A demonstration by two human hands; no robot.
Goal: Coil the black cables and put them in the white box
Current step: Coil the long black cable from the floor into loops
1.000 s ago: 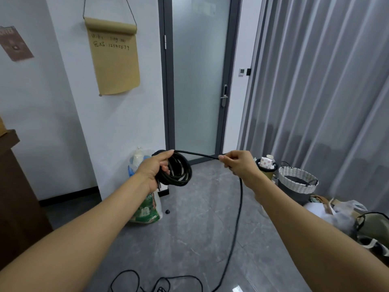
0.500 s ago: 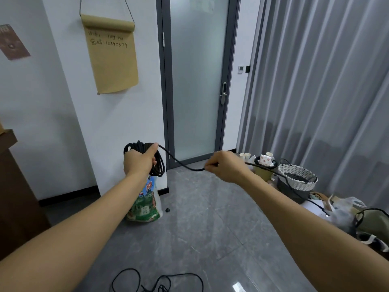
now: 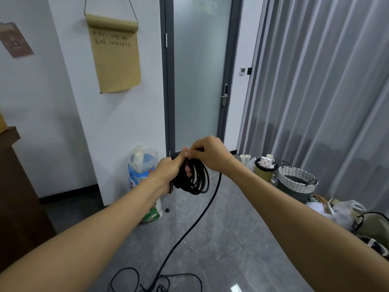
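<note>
Grey stone-look floor tiles (image 3: pixel 231 239) filled the lower part of the view, and nearest the person a loose tangle of thin black cable (image 3: pixel 155 281) lay on them at the bottom edge. From that tangle one strand of the same cable rose up and slightly rightward to the right hand (image 3: pixel 210 153), so the slack ran almost straight down below the hands, its long line near vertical.

Both arms reached forward and met at chest height. The left hand (image 3: pixel 170 169) had its fingers wrapped through the coil (image 3: pixel 195 178), gripping several finished loops that hung below it as a flat, roughly round bundle seen partly edge-on. The right hand pinched the running strand at the top of the coil, touching the left thumb, so the right hand was the one placed to feed the next loop while the left only held.

The cable looked matte, thin and supple. I judged that a good deal remained to be wound, given the slack on the floor. No white box was in view.

Farther off stood a plastic bag (image 3: pixel 143 178) against the wall, a woven basket (image 3: pixel 296 180) by the grey curtain (image 3: pixel 326 81), and a frosted glass door (image 3: pixel 200 81).
</note>
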